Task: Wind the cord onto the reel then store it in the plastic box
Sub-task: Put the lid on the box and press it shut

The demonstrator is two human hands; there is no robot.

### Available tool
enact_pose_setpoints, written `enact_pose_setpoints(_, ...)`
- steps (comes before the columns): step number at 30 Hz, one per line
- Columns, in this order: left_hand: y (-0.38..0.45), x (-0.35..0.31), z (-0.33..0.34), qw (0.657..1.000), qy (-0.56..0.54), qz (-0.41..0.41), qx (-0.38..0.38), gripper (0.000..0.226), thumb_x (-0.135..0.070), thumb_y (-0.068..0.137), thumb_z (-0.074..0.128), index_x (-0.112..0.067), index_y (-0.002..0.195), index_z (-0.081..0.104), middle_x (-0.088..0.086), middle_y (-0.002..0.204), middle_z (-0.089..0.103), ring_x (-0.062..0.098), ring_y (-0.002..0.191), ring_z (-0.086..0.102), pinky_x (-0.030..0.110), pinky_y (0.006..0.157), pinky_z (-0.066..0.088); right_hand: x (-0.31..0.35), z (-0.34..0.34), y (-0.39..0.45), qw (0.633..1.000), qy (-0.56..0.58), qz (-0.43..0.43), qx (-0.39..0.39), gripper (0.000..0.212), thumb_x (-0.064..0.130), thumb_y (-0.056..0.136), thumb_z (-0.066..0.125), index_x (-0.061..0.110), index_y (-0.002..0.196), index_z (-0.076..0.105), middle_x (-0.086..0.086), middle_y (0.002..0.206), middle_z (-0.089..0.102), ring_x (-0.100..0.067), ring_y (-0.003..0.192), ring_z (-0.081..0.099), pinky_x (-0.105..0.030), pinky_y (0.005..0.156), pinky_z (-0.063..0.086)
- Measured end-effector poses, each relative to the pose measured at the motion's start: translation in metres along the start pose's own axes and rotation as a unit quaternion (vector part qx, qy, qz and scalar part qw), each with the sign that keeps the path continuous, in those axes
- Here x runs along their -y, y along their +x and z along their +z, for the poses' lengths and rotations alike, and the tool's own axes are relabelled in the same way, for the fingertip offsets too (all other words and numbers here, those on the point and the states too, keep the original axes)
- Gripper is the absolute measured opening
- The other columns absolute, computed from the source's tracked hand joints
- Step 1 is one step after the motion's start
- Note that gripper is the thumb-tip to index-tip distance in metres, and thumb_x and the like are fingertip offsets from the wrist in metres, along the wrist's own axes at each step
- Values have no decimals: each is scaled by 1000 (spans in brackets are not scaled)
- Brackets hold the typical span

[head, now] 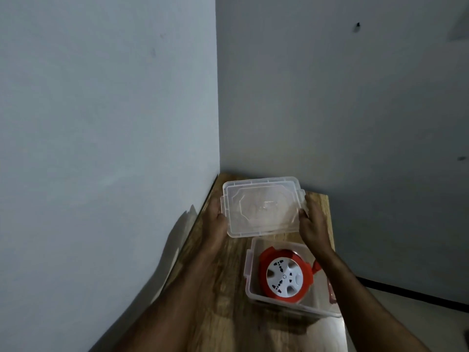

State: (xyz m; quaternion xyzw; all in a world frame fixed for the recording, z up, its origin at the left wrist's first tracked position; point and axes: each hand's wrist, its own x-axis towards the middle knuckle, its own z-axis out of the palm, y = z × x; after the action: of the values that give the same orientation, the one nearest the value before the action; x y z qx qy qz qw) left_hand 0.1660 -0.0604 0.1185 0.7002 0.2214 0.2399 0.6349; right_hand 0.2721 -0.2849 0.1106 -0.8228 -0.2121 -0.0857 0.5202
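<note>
Two plain pale grey-blue walls (101, 97) meet in a corner (217, 97) straight ahead. The right wall (355, 110) is darker and carries a few small dark marks (358, 25). A narrow wood-grain surface (223, 275) is pushed into the corner against the left wall. Pale floor (418, 311) shows at lower right, edged by a dark skirting strip (411, 292). The light is dim.

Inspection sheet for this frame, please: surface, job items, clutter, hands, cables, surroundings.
Surface: brown wood-grain tabletop, set in a wall corner.
Job's things: red round cord reel with white socket face lies inside the clear plastic box; clear plastic lid is off the box, held beyond it.
Clutter: nothing seen.
Hands: left hand and right hand grip opposite lid edges.
Cables: no loose cord seen.
Surroundings: plain grey walls; pale floor at right.
</note>
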Motion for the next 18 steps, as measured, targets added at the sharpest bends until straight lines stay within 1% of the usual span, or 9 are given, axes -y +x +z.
enact_pose_setpoints(1, -3, 1, -3, 1000, 21, 7, 1, 24, -14, 101, 63, -22, 123, 69, 0, 113, 77, 19, 104, 75, 44, 87, 65, -2, -7, -7, 1000, 3, -5, -2, 39, 2, 100, 47, 19, 135, 49, 19, 127, 53, 11, 115, 50, -10, 96, 40)
enact_pose_setpoints(3, -9, 3, -10, 999, 51, 15, 7, 31, -6, 98, 67, -18, 126, 69, 2, 118, 76, 23, 109, 74, 44, 90, 64, -7, -19, -16, 1000, 10, 0, -5, 48, -5, 97, 47, 10, 142, 48, 8, 138, 51, -5, 127, 50, -27, 104, 44)
enact_pose_setpoints(5, -17, 3, -15, 999, 29, 15, 21, 38, -5, 95, 71, -24, 127, 69, -10, 118, 77, 16, 112, 74, 31, 87, 63, -13, -31, -25, 1000, 7, 12, 1, 59, -18, 90, 49, 6, 143, 49, -5, 145, 50, -23, 132, 50, -37, 103, 49)
enact_pose_setpoints(7, -23, 3, -20, 999, 31, 27, 33, 43, -8, 92, 76, -27, 130, 68, -29, 114, 74, -5, 108, 71, 13, 80, 58, -17, -43, -36, 1000, -19, -8, -5, 66, -26, 82, 53, 5, 140, 53, -12, 145, 51, -27, 131, 52, -33, 99, 54)
enact_pose_setpoints(8, -25, 4, -21, 998, 43, 36, 35, 48, -7, 90, 78, -22, 134, 67, -32, 117, 71, -14, 106, 68, 8, 78, 54, -18, -49, -41, 999, -37, -33, -12, 65, -25, 80, 59, 4, 138, 54, -13, 143, 52, -26, 128, 54, -31, 97, 55)
enact_pose_setpoints(10, -27, 4, -22, 996, 62, 54, 39, 55, -3, 87, 80, -13, 139, 65, -22, 123, 68, -22, 102, 64, 4, 77, 52, -22, -62, -51, 994, -68, -89, -17, 59, -17, 78, 71, 1, 133, 58, -15, 135, 56, -24, 119, 59, -27, 94, 56)
enact_pose_setpoints(12, -30, 4, -21, 994, 70, 73, 45, 56, 2, 85, 81, -10, 137, 65, -21, 120, 67, -23, 100, 64, 4, 76, 52, -26, -71, -59, 987, -97, -126, -28, 54, -10, 76, 76, -1, 128, 62, -15, 126, 59, -23, 110, 62, -24, 92, 56)
enact_pose_setpoints(15, -37, 1, -19, 991, 74, 91, 59, 50, 3, 87, 79, -8, 134, 66, -22, 114, 70, -17, 99, 68, 5, 75, 54, -30, -82, -68, 982, -113, -142, -60, 46, -9, 74, 79, -3, 119, 68, -11, 113, 61, -21, 98, 64, -14, 88, 52)
enact_pose_setpoints(18, -41, 0, -15, 991, 72, 94, 61, 32, -1, 99, 65, -11, 129, 68, -22, 106, 77, -5, 100, 73, 6, 73, 55, -26, -92, -73, 978, -116, -154, -82, 37, 8, 77, 77, -5, 112, 71, -13, 107, 63, -14, 96, 60, -9, 85, 47)
